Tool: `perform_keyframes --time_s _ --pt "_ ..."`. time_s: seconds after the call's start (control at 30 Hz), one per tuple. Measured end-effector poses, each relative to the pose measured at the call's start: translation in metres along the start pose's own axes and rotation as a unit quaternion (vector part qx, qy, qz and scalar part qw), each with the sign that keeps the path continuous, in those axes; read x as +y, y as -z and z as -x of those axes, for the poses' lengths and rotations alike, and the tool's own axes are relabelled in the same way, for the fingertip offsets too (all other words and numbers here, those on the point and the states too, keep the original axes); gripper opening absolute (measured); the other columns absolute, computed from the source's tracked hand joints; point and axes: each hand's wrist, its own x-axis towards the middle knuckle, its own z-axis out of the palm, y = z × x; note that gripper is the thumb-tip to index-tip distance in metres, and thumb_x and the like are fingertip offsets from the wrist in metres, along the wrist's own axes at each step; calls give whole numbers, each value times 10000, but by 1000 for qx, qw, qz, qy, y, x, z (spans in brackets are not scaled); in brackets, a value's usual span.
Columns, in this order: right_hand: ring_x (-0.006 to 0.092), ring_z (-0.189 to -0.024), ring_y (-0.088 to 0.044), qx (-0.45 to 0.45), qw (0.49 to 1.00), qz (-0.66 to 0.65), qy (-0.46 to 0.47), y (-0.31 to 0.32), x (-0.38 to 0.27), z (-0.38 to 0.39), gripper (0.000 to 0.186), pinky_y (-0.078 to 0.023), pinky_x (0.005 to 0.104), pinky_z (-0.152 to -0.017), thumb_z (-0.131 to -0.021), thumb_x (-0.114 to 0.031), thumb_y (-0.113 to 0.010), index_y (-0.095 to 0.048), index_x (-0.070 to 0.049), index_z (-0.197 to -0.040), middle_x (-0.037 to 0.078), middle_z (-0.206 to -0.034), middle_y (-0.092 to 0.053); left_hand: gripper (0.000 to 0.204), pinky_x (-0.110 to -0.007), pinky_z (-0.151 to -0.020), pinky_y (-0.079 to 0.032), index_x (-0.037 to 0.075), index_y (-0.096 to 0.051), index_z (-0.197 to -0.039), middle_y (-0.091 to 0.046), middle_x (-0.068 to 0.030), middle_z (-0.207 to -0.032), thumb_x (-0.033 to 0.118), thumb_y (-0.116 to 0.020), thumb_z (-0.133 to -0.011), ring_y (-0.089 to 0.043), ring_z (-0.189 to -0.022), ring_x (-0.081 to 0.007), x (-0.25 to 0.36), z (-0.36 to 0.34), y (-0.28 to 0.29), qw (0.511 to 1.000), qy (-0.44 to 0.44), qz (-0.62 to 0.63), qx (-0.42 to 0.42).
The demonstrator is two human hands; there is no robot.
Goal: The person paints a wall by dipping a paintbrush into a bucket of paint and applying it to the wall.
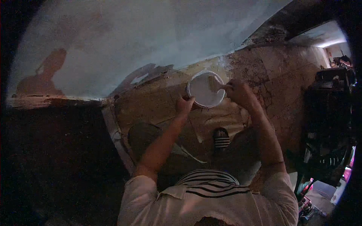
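A round white bucket (205,104) stands on the brown floor in front of me, with pale, paint-like liquid (201,88) inside. My left hand (184,104) grips its near-left rim, thumb over the edge. Over the right side of the rim, my right hand (235,90) is closed around the handle of a paintbrush (215,83). The brush's head is inside the bucket and looks dark and blurred; I cannot tell how deep it dips.
A white wall (151,34), with bare brown patches (52,69) low at the left, rises beyond the bucket. My sandalled foot (221,138) is on the floor (279,75) just below it. Dark furniture (326,101) lines the right side, with clutter (309,199) at the lower right.
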Motion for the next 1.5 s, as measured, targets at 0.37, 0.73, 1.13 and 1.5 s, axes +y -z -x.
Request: perform_keyframes --time_s 0.37,0.73,1.13,1.5 --pt "301 -773 -634 -28 953 258 156 -107 -47 -41 254 -502 402 -663 -820 -240 -548 -646 -7 -797 175 -824 -636 482 -386 -727 -470 -52 -571 -972 -616 -173 -927 325 -703 -702 -599 -850 -260 -100 -42 51 992 1 95 -85" --pt "289 -825 -638 -74 908 360 200 -215 -42 -65 184 -517 402 -705 -805 -118 -506 -661 -30 -849 184 -854 -641 634 -419 -853 -439 -28 -408 -1225 -552 -208 -1111 322 -649 -756 -559 -1006 -317 -89 -36 102 989 22 -41 -140" --pt "282 -848 -639 -118 889 401 186 -221 -54 -66 252 -527 390 -677 -808 -135 -537 -625 -102 -1041 156 -910 -643 703 -434 -936 -391 -9 -297 -1325 -451 -228 -1252 302 -630 -790 -479 -1122 -347 -83 -33 118 991 9 -70 -114" --pt "307 -777 -621 -120 933 243 238 -195 -48 -72 296 -492 440 -695 -814 -189 -521 -575 -66 -1077 173 -862 -627 580 -420 -832 -439 -33 -428 -1179 -541 -216 -1091 310 -654 -769 -546 -990 -333 -102 -43 137 990 16 -70 -117"
